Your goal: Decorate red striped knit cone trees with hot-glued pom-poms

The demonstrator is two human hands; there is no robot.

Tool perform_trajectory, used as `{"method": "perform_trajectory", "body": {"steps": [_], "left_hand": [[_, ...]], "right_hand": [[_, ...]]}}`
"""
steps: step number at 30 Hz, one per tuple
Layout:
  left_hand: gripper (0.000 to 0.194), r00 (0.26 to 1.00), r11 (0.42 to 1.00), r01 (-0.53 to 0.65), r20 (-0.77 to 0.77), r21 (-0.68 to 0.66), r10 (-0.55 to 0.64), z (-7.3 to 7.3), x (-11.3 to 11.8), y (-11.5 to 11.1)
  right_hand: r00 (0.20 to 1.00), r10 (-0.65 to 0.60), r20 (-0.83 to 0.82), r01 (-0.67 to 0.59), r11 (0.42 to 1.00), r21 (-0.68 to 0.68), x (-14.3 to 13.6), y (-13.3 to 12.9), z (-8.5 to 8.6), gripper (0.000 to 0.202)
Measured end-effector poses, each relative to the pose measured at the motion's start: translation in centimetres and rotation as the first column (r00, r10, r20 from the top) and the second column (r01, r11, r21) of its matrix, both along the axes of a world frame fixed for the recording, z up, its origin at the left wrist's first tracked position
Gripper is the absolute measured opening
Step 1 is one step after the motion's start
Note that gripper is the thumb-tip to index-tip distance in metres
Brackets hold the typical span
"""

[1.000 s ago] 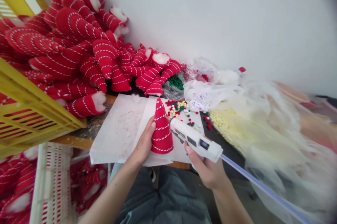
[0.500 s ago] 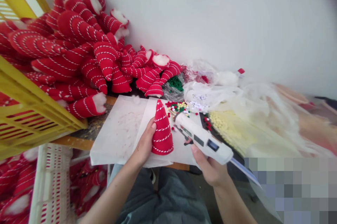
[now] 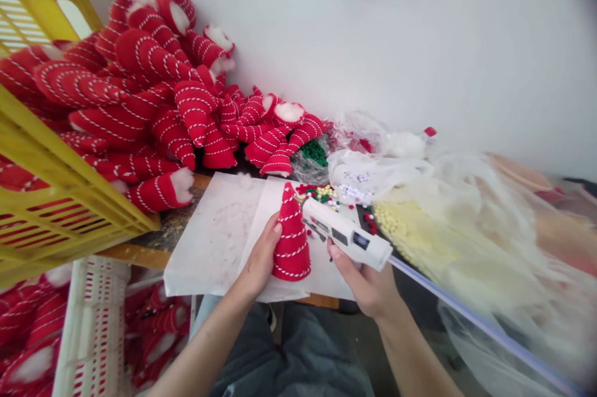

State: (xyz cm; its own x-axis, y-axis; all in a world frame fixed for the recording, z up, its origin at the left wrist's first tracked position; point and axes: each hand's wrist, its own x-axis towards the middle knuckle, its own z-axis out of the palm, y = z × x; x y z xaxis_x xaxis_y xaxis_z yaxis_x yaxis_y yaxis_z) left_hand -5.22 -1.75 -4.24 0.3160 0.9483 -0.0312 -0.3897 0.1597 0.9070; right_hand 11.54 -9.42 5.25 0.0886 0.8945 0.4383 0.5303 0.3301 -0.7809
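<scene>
My left hand (image 3: 263,257) grips a red felt cone (image 3: 291,241) from its left side. White twisted cord spirals round the cone, which stands upright with its tip away from me. In my right hand (image 3: 366,285) is a white glue gun (image 3: 342,230), its nozzle close to the cone's upper right side; whether it touches I cannot tell. A long translucent glue stick (image 3: 448,291) sticks out of the gun's back end. Just beyond the nozzle lie small red, green, yellow and white pompoms (image 3: 321,193) on white paper (image 3: 209,229).
Many stuffed red cones (image 3: 140,98) are heaped at the left, partly inside a yellow crate (image 3: 69,223). Below it, a white basket (image 3: 93,328) stands beside more red pieces. Plastic bags (image 3: 448,198) with small pompoms cover the right side. A white wall rises behind.
The glue gun has moved left, bringing its nozzle to the cone. The glue stick behind it now shows at greater length. My left hand still holds the cone.
</scene>
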Motion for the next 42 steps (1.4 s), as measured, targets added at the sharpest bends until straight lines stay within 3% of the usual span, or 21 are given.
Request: {"method": "perform_trajectory", "body": {"steps": [20, 23, 27, 29, 31, 34, 37, 40, 42], "left_hand": [[0.051, 0.996, 0.995, -0.072, 0.051, -0.067, 0.075, 0.6, 0.3, 0.0], [0.049, 0.984, 0.968, -0.118, 0.103, -0.219, 0.144, 1.5, 0.4, 0.1], [0.036, 0.956, 0.819, -0.228, 0.037, -0.527, 0.29, 3.5, 0.2, 0.2], [0.03, 0.941, 0.774, -0.278, 0.0, -0.569, 0.337, 4.3, 0.1, 0.2], [0.027, 0.932, 0.765, -0.3, -0.004, -0.57, 0.363, 4.9, 0.2, 0.1], [0.022, 0.927, 0.761, -0.304, 0.008, -0.573, 0.375, 5.5, 0.4, 0.0], [0.02, 0.918, 0.747, -0.327, -0.007, -0.579, 0.396, 5.8, 0.5, 0.0], [0.017, 0.91, 0.749, -0.359, -0.033, -0.557, 0.412, 6.0, 0.7, 0.1], [0.017, 0.911, 0.76, -0.361, -0.031, -0.541, 0.41, 6.0, 0.7, 0.2]], "right_hand": [[0.993, 0.052, 0.11, -0.051, 0.999, -0.01, 0.7, 0.0, -0.5, 0.015], [0.992, 0.059, 0.113, -0.056, 0.998, -0.035, 1.1, -0.5, -0.3, 0.015], [0.977, 0.002, 0.215, 0.009, 0.999, -0.049, 3.7, -2.3, 0.0, 0.012], [0.93, -0.106, 0.353, 0.12, 0.993, -0.019, 6.2, -3.6, -0.4, 0.014], [0.836, -0.194, 0.513, 0.218, 0.976, 0.014, 9.0, -5.0, -1.2, 0.017], [0.686, -0.192, 0.702, 0.315, 0.948, -0.048, 12.1, -7.2, -2.8, 0.013], [0.542, -0.112, 0.833, 0.297, 0.953, -0.065, 13.3, -8.5, -4.4, 0.004], [0.436, -0.085, 0.896, 0.236, 0.971, -0.023, 13.2, -8.5, -5.4, 0.028], [0.427, -0.079, 0.901, 0.206, 0.979, -0.012, 12.9, -7.9, -5.4, 0.038]]}}
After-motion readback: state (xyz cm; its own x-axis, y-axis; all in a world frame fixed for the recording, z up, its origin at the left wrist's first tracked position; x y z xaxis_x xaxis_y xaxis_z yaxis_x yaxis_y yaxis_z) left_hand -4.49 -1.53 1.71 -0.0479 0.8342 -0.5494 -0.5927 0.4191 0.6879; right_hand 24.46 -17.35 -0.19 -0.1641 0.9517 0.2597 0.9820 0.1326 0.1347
